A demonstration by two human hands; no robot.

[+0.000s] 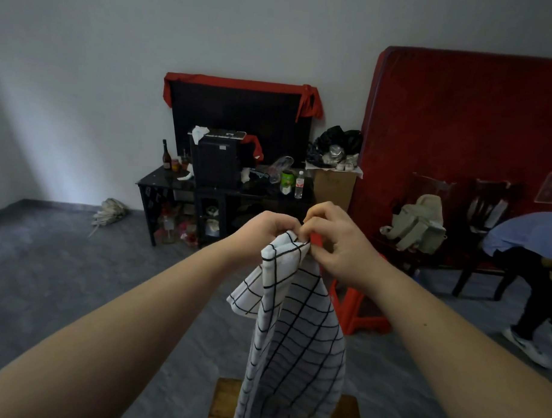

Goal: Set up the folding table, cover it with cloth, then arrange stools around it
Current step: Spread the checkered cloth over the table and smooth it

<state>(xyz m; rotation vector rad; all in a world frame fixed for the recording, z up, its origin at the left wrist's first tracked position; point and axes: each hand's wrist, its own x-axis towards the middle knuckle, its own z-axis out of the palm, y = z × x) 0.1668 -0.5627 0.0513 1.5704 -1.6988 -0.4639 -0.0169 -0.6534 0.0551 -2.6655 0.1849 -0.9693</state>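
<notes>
Both arms out in front of me. Left hand (264,232) & right hand (336,239) close together, fingers curled, each pinching the top edge of a white cloth w/ black grid lines (295,328). Cloth hangs bunched from that pinch, lower end draped over a brown wooden surface (222,404) at frame bottom. Red plastic stool (355,308) on grey floor just behind cloth, partly hidden. Black cluttered cabinet (219,188) vs far wall; red mattress (459,121) upright at R. Another person (526,249) bent over at R edge
</notes>
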